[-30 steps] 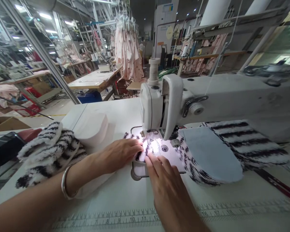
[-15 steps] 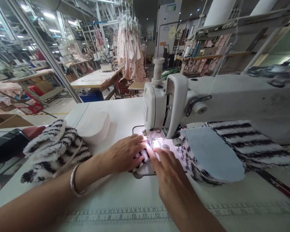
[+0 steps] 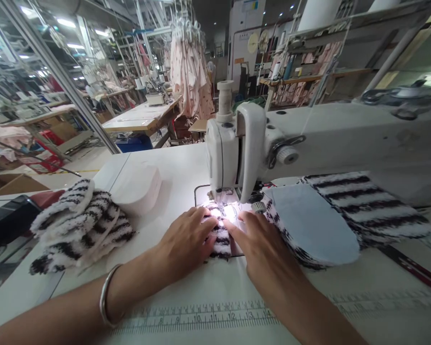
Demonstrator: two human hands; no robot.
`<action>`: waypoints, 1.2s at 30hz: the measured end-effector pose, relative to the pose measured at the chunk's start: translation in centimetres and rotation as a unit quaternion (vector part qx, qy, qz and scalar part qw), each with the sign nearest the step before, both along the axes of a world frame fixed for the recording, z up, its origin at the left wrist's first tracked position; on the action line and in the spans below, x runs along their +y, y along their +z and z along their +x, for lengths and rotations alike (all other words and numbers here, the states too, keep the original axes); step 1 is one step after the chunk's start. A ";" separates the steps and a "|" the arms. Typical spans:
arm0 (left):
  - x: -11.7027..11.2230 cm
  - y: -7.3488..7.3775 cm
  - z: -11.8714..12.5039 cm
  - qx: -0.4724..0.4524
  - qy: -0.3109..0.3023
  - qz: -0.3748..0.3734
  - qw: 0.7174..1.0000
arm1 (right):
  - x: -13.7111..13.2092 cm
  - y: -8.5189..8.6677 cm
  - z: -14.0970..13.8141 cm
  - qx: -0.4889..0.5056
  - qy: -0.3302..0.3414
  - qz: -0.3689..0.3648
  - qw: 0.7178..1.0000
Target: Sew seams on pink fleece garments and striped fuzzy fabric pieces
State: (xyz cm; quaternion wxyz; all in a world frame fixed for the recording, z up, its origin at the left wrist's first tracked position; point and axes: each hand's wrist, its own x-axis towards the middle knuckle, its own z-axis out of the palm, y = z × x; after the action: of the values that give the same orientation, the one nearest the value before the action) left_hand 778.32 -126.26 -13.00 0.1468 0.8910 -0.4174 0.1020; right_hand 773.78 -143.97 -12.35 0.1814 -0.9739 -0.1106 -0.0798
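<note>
A small strip of black-and-white striped plush fabric (image 3: 221,241) lies under the needle area of a white sewing machine (image 3: 224,153), lit by its lamp. My left hand (image 3: 187,242) holds the strip at its left side, fingers bent over it and pressing it down. On the other side, my right hand (image 3: 269,244) rests with its thumb and index finger apart, the thumb tip touching the strip's right edge by the presser foot. The needle tip is hard to make out in the glare.
Left on the table lie crumpled striped plush pieces (image 3: 82,225) and a stack of white rounded pads (image 3: 138,189). To the right are a light-blue-backed plush piece (image 3: 312,223), a striped piece (image 3: 366,206) and a dark red-handled tool (image 3: 413,270). A printed ruler (image 3: 201,316) crosses the front edge.
The plush strip now shows more openly between my hands, lying straighter under the machine. My left hand has shifted slightly left and down; my right hand has moved right. The view has shifted slightly.
</note>
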 end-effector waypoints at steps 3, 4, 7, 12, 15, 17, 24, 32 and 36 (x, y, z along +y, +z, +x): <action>-0.7 -0.2 -0.3 -0.003 0.038 0.019 0.999 | 0.2 0.3 0.1 0.015 -0.008 -0.005 1.000; -0.8 -0.2 -0.2 -0.007 0.045 0.024 0.999 | 0.2 0.2 0.0 0.014 -0.009 -0.010 1.000; -0.6 0.5 0.0 -0.015 0.027 0.008 0.999 | 0.0 -0.3 -1.0 -0.036 -0.008 -0.025 0.999; 0.1 1.5 -0.2 0.039 -0.095 -0.025 0.994 | -1.0 -2.6 -3.5 -0.124 0.009 -0.009 0.992; 0.3 1.2 -0.4 0.021 -0.099 -0.019 0.995 | -1.3 -3.8 -4.5 -0.134 -0.003 0.010 0.991; 0.4 0.9 -0.5 0.017 -0.094 -0.027 0.995 | -1.4 -4.2 -4.8 -0.130 -0.010 0.015 0.991; 0.9 0.6 -1.0 0.014 -0.104 -0.031 0.994 | 0.3 -3.5 -5.1 -0.169 -0.024 -0.014 0.985; 0.6 0.6 -1.3 0.012 -0.113 -0.032 0.993 | 1.5 -3.0 -4.8 -0.197 -0.032 -0.100 0.975; 0.4 0.8 -0.9 0.015 -0.106 -0.029 0.994 | 1.1 -2.9 -3.6 -0.195 -0.030 -0.105 0.975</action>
State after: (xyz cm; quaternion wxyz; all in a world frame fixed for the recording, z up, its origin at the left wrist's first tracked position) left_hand 777.43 -125.87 -12.21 0.1885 0.8384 -0.5044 0.0847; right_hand 770.21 -142.87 -15.24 0.0508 -0.9561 -0.1221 -0.2614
